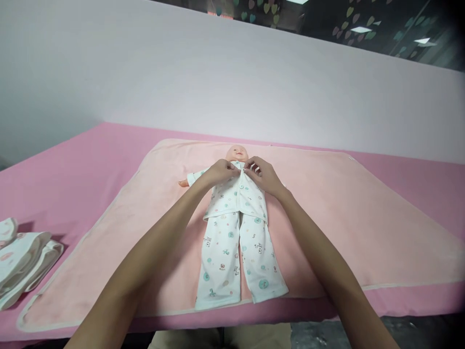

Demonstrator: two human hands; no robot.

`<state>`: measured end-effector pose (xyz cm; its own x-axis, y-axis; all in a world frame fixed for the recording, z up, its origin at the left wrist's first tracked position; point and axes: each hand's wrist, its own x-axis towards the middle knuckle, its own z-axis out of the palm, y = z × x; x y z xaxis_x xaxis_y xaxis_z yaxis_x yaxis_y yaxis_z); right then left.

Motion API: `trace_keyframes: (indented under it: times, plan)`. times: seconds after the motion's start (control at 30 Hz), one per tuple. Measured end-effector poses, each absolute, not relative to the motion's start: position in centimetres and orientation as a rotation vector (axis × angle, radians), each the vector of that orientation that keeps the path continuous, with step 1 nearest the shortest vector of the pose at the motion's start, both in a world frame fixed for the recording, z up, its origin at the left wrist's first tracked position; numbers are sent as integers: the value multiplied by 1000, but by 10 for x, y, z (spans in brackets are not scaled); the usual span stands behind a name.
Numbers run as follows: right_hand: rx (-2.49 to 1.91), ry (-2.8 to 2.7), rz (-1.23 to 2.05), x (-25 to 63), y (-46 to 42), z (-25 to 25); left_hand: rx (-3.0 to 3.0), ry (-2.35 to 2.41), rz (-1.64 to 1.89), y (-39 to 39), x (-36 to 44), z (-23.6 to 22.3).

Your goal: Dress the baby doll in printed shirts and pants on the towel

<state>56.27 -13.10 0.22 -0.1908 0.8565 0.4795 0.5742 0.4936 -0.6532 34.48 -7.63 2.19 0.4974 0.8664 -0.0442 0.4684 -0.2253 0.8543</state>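
Note:
A baby doll (237, 153) lies on its back on a peach blanket (327, 218), head away from me. It wears a white printed top (238, 198) and matching trousers (236, 257). My left hand (220, 172) pinches the top's collar edge just below the doll's chin. My right hand (263, 175) pinches the opposite collar edge, fingertips almost meeting the left hand's. Both hands are closed on the fabric. A small button shows on the top's front below my fingers.
The blanket lies on a pink-covered table (72, 169) that ends at a white wall (218, 72). Folded white printed baby clothes (22, 259) are stacked at the left front edge. The table's front edge runs just under my forearms.

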Motion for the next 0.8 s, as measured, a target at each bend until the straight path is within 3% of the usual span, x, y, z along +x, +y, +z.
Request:
trace_keyframes:
  times: [0.3, 0.8]
  plan:
    - [-1257, -1663, 688, 568, -130, -13, 1775, 1080, 564, -72, 342, 18]
    - [-1327, -1552, 550, 554, -140, -5, 1695, 1121, 584, -79, 346, 21]
